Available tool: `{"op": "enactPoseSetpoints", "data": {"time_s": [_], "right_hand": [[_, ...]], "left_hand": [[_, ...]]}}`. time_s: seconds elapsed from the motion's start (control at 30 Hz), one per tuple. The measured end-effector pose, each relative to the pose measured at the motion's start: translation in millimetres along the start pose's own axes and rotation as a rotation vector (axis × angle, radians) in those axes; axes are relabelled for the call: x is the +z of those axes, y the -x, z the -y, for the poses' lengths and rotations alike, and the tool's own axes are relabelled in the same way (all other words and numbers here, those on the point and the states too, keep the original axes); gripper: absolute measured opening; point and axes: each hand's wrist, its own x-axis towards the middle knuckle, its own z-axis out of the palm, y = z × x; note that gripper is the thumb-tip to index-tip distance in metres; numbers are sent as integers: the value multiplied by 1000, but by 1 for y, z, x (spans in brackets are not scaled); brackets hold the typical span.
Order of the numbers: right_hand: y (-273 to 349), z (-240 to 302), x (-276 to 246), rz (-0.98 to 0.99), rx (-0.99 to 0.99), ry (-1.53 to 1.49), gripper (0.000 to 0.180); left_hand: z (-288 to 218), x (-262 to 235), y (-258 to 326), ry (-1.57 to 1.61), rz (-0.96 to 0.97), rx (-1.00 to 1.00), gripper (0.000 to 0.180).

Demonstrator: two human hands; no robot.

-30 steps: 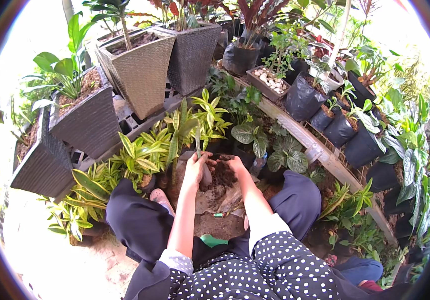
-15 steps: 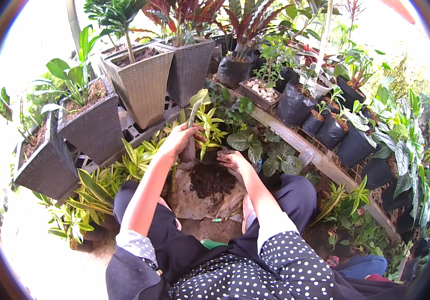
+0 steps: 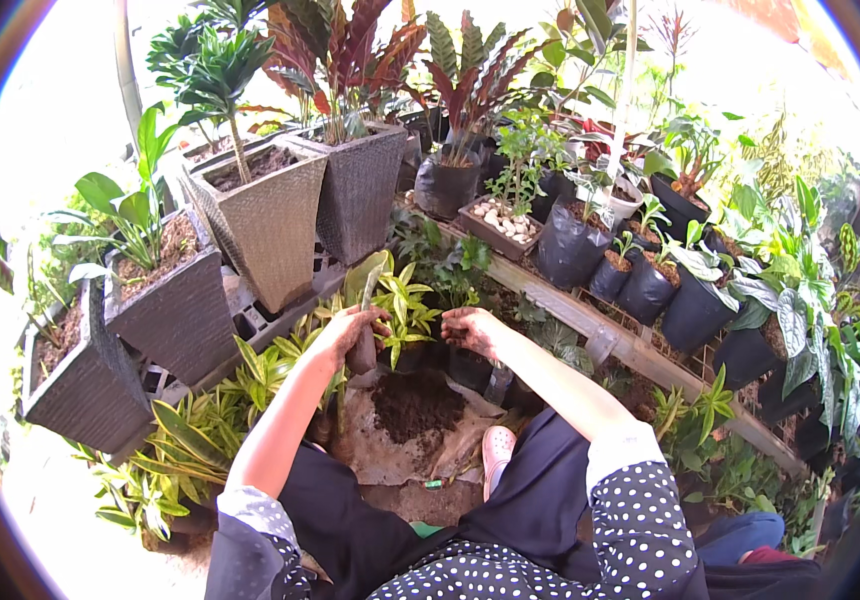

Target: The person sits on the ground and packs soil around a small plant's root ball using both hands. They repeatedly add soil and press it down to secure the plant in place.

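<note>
My left hand [image 3: 350, 334], smeared with dark soil, is closed around an upright plant [image 3: 370, 285] with a broad grey-green leaf. A grey-brown base, perhaps a bag or root mass, shows below that hand. My right hand [image 3: 470, 330] hovers a little to the right, its soiled fingers loosely bent and apart, with nothing visible in them. Below both hands, a pile of dark soil [image 3: 415, 405] lies on a worn, pale sheet [image 3: 360, 440]. Just under my right hand stands a dark pot [image 3: 470, 370], partly in shadow.
Tall grey planters [image 3: 260, 235] stand at the left and back. Yellow-green plants [image 3: 190, 440] crowd the left side. A long rail [image 3: 640, 365] runs down the right, beside black plant bags [image 3: 645, 290]. Another person's blue-clad leg [image 3: 740, 535] shows at lower right.
My right hand has risen away from the soil, up and to the right. My right knee has swung outward. The left hand keeps its hold on the plant while the view has tilted upward.
</note>
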Motion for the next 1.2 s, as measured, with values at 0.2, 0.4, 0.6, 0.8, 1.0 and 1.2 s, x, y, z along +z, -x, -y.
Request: {"op": "enactPoseSetpoints", "data": {"time_s": [0.2,0.4,0.6,0.8,1.0,1.2], "right_hand": [[2,4,13,157,-29,42,34],[-1,7,34,37,-27,122,27],[-10,1,29,129,39,-160,30],[-21,-3,25,-16,155,-136,24],[-21,-6,34,122,0,-156,23],[-16,-1,40,85,15,-17,26]], "left_hand": [[6,-5,-15,-4,17,-9,20],[23,-21,-23,36,-29,-7,20],[25,-37,-29,68,-115,-43,18],[24,-36,-30,93,-157,-20,17],[28,-36,-31,112,-168,-36,17],[29,-31,-31,111,-162,-50,17]]}}
